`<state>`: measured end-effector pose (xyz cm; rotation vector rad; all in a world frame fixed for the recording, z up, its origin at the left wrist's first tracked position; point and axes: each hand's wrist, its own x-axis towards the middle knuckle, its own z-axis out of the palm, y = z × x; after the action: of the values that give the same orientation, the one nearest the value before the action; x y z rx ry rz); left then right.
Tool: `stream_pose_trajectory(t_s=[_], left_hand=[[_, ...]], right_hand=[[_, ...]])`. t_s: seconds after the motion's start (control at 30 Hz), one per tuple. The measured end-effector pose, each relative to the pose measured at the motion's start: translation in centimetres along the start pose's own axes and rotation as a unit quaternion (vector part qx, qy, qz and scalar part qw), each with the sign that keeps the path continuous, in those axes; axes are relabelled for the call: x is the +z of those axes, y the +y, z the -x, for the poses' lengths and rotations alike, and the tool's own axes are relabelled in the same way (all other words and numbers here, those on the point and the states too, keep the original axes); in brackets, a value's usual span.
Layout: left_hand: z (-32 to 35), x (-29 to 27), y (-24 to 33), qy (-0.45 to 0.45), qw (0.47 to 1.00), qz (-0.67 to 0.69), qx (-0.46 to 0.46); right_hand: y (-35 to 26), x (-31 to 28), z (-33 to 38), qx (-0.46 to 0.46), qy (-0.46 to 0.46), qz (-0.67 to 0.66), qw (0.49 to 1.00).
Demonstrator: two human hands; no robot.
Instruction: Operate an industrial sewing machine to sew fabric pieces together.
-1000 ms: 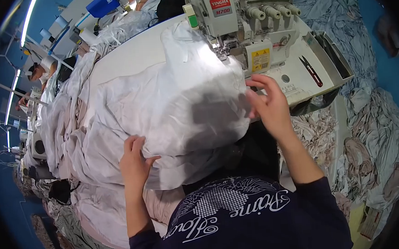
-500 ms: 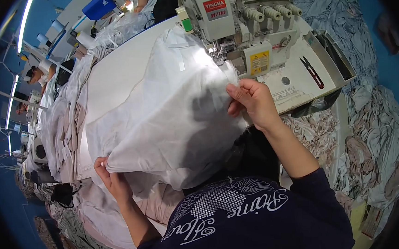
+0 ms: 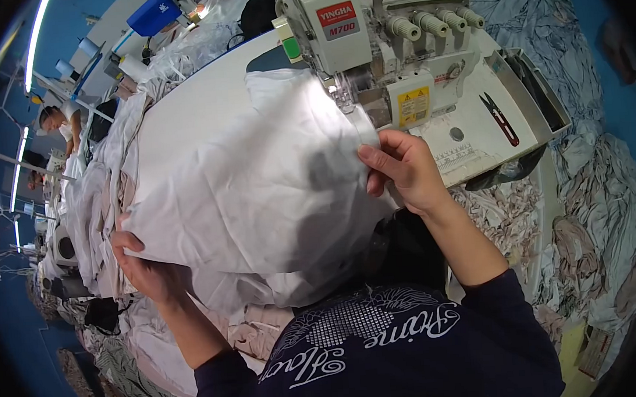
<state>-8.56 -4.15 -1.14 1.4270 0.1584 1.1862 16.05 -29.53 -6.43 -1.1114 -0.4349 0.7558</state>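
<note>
A large piece of white fabric [image 3: 258, 180] lies spread across the white sewing table [image 3: 194, 111]. My left hand [image 3: 150, 269] grips its near left corner and holds it stretched out. My right hand [image 3: 404, 170] pinches the fabric's right edge just in front of the needle area of the white overlock sewing machine [image 3: 388, 46]. The cloth runs from my left hand up to the machine's presser foot.
Small thread snips [image 3: 500, 118] with red handles lie on the machine's right tray. Heaps of white cloth [image 3: 90, 207] pile along the table's left side. More pale fabric [image 3: 598, 201] covers the floor to the right. A person sits far back at the left.
My left hand has pulled the fabric's corner out to the left and down, spreading the cloth flatter. My right hand has shifted slightly along the edge near the machine.
</note>
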Motion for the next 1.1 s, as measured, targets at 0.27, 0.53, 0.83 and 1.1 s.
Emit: stream_pose_trajectory(t_s=[0.27, 0.53, 0.83, 1.1], left_hand=[[-5.0, 0.5, 0.7, 0.052, 0.993, -0.099, 0.043], [-11.0, 4.2, 2.3, -0.015, 0.997, -0.039, 0.058], [-19.1, 7.3, 3.9, -0.014, 0.995, -0.077, 0.056], [-27.2, 7.7, 4.7, -0.065, 0.989, -0.126, 0.041]], right_hand=[[0.0, -0.1, 0.0, 0.005, 0.003, 0.013, 1.000], [-0.1, -0.1, -0.1, 0.014, 0.010, 0.009, 1.000], [0.0, -0.2, -0.1, 0.011, 0.010, 0.028, 0.999], [-0.2, -0.1, -0.1, 0.011, 0.007, 0.031, 0.999]])
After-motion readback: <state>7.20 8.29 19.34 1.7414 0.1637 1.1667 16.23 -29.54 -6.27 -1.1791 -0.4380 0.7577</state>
